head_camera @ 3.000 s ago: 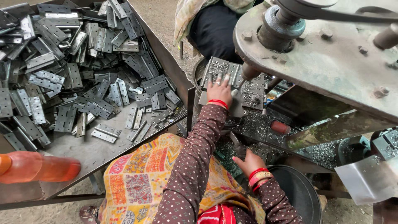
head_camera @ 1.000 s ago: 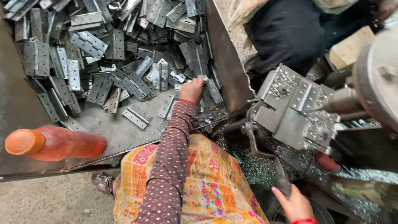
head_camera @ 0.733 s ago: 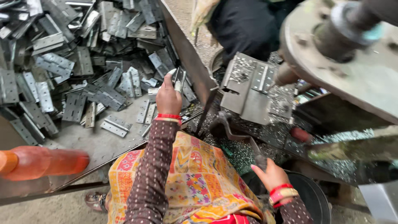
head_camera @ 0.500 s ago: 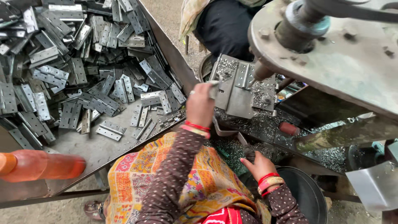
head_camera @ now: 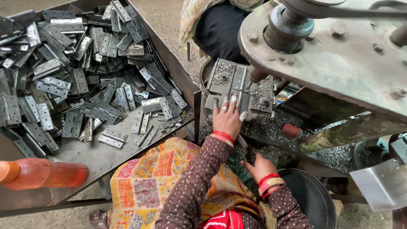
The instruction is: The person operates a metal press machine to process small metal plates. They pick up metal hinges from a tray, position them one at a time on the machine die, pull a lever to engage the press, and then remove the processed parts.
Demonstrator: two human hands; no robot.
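The left hand [head_camera: 227, 121] lies spread, grasping nothing, pressing a grey hinge plate [head_camera: 245, 101] flat on the jig plate [head_camera: 231, 80] under the press head [head_camera: 292, 25], where fingers could be crushed, while the right hand [head_camera: 259, 167] rests loosely released among sharp swarf [head_camera: 271, 127].

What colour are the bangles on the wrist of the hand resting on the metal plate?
Red, seen in the head view: the bangles sit on the left hand.

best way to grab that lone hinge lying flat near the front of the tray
Take the hinge by its two long edges, coming straight down from above. It lies flat and opened out on bare tray floor, apart from the pile, so both long edges look free; the left hand, now on the machine plate, is nearer.
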